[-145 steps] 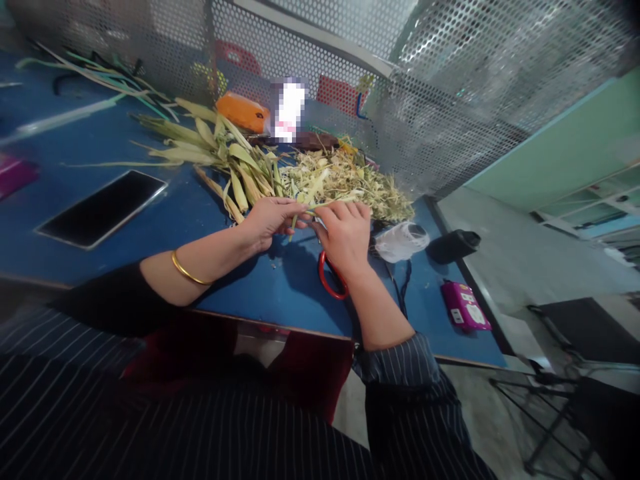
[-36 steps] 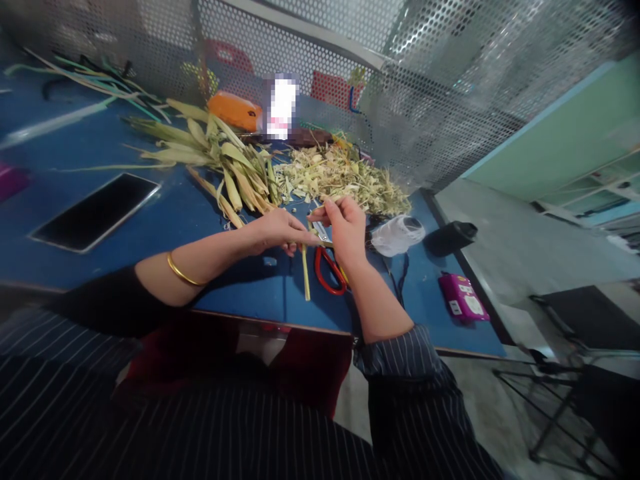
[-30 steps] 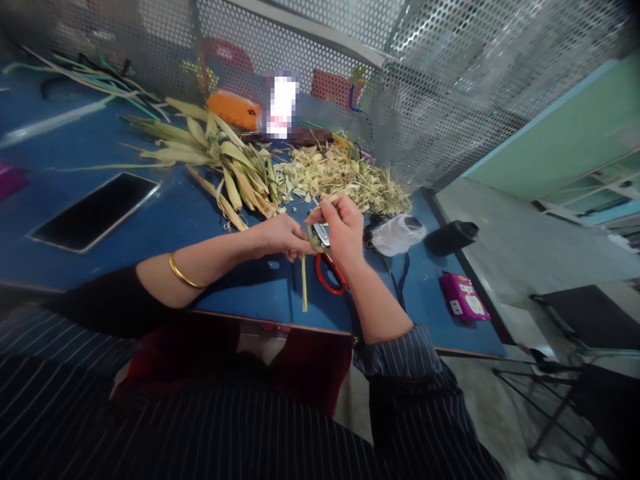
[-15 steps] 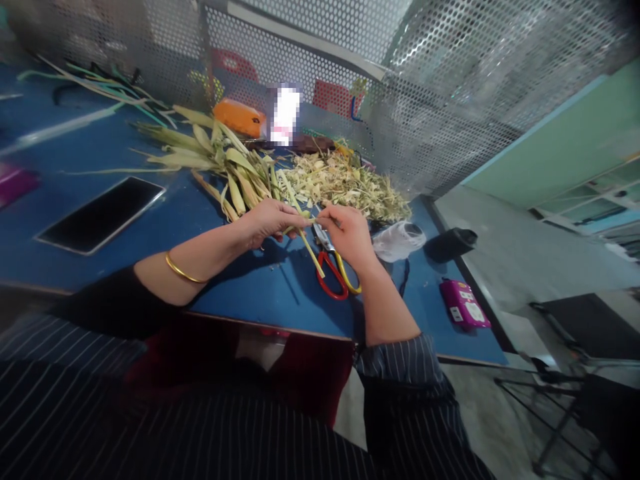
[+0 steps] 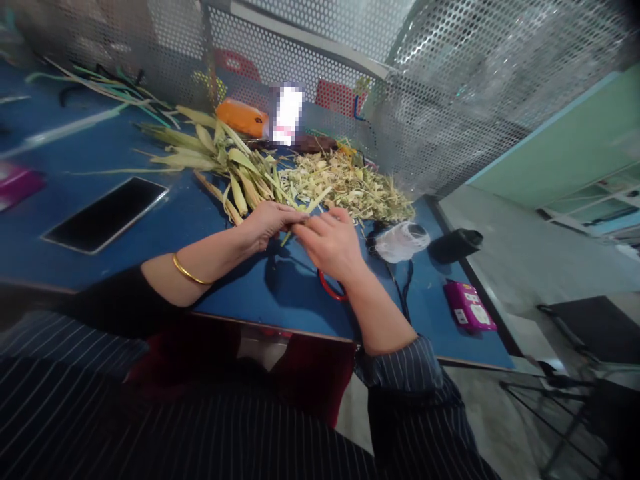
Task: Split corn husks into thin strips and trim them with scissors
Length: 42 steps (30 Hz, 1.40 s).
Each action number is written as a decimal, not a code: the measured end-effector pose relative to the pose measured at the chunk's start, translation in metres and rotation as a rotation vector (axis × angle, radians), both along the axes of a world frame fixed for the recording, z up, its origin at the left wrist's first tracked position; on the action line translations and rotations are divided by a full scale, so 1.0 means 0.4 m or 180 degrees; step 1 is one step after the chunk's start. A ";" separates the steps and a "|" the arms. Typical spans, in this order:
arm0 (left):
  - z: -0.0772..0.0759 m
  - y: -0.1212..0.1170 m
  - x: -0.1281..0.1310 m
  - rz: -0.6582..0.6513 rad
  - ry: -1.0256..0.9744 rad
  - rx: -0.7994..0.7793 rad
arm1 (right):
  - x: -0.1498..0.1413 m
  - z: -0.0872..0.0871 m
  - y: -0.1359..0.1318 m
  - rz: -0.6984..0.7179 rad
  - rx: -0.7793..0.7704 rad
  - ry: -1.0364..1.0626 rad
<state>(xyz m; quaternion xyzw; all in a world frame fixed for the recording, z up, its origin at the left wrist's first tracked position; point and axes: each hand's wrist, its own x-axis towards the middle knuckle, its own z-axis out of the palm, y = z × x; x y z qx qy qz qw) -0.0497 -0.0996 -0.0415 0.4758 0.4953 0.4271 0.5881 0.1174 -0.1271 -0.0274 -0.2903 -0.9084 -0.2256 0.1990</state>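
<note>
My left hand pinches a pale green corn husk strip between thumb and fingers, above the table's front half. One end of the strip sticks out to the upper right. Right against it, my right hand has its fingers closed at the same spot, the fingertips touching the strip; the exact grip is partly hidden. Below my right hand lies a pair of scissors, of which a red handle loop shows. Behind my hands rest a bundle of corn husks and a heap of shredded husk.
A white thread spool, a black roll and a purple pack are on the right. At left lies a dark-screened phone. An orange pack sits before the perforated metal panel.
My right hand has moved left and turned over the front of the strip. The strip's long end, earlier hanging towards the scissors, now points up and right. The hand now covers most of the scissors.
</note>
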 end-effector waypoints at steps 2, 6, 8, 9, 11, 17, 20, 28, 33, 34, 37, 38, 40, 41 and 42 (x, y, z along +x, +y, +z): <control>-0.011 0.004 0.003 0.0042 -0.0056 0.0032 | -0.020 -0.020 0.000 0.0010 0.0105 -0.0403; -0.019 0.006 0.007 0.0041 -0.0164 -0.0035 | -0.036 -0.045 0.005 -0.0092 0.0192 -0.0567; -0.012 0.006 0.007 0.0027 -0.0214 -0.0090 | -0.036 -0.050 0.005 -0.0016 0.0189 -0.0406; -0.006 0.006 0.006 0.0036 -0.0232 -0.0118 | -0.035 -0.051 0.004 0.0057 0.0201 -0.0292; 0.006 0.006 0.003 0.0074 -0.0264 -0.0205 | -0.035 -0.053 0.001 0.0277 0.0210 -0.0093; 0.014 0.011 -0.005 0.0137 -0.0309 -0.0210 | -0.041 -0.048 -0.013 0.0759 -0.0082 0.0214; 0.009 0.014 -0.010 0.0147 -0.0333 -0.0175 | -0.030 -0.031 -0.015 0.0735 -0.0310 0.0438; 0.023 0.014 -0.013 -0.0001 -0.0270 -0.0118 | 0.013 -0.013 0.016 -0.1055 -0.0522 0.1390; 0.022 0.009 -0.013 -0.0206 -0.0142 -0.0130 | 0.006 -0.024 0.025 -0.0963 -0.1038 0.1267; 0.019 0.010 -0.014 -0.0238 -0.0087 -0.0048 | 0.004 -0.024 0.024 -0.0921 -0.1094 0.1311; 0.012 0.012 -0.012 -0.0086 0.0030 0.0170 | 0.005 -0.020 0.025 -0.0733 -0.1550 0.1498; 0.012 0.013 -0.011 -0.0019 0.0042 0.0202 | 0.006 -0.019 0.026 -0.0696 -0.1829 0.1632; 0.014 0.012 -0.009 0.0039 0.0009 0.0174 | 0.010 -0.019 0.032 -0.0675 -0.2441 0.2027; 0.017 0.010 -0.008 0.0027 -0.0032 0.0125 | 0.011 -0.020 0.036 -0.0676 -0.2703 0.2307; 0.019 0.008 -0.007 -0.0014 -0.0076 0.0076 | 0.012 -0.021 0.039 -0.0654 -0.2935 0.2644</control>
